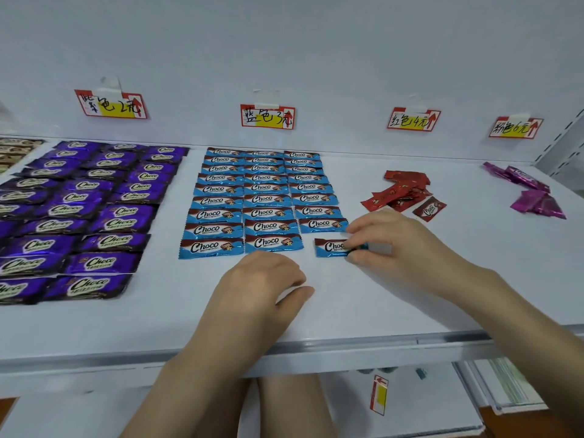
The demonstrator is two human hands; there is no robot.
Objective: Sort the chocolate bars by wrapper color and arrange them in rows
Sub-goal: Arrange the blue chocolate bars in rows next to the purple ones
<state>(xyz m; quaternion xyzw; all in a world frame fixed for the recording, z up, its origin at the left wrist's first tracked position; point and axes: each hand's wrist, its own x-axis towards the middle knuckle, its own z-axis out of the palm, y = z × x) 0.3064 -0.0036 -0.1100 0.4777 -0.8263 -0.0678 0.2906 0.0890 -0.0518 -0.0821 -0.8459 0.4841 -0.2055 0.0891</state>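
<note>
white shelf boards fill the view, with a white back wall carrying four handwritten price tags: a purple tag at upper left, a blue tag in the middle, a red tag and a pink tag toward the upper right.

under the purple tag, the purple bars lie in overlapping rows that run off the left edge. a few brown bars peek in at the far left. under the blue tag, the blue rows stand in three neat columns, each wrapper face up and reading "choco".

the right hand pinches the right end of a single blue bar between thumb and fingertips. that bar lies flat on the shelf at the foot of the right-hand column, just below the last bar there and set a little to the right (a gap shows between it and the bottom bar of the middle column).

the left hand rests knuckles-up on the shelf just below the middle column, fingers loosely curled under, nothing visible in them.

right of centre, under the red tag, a red pile lies jumbled and unsorted. near the right edge sits a loose pink pile.

below the shelf lip, another tag hangs on a lower level.
</note>
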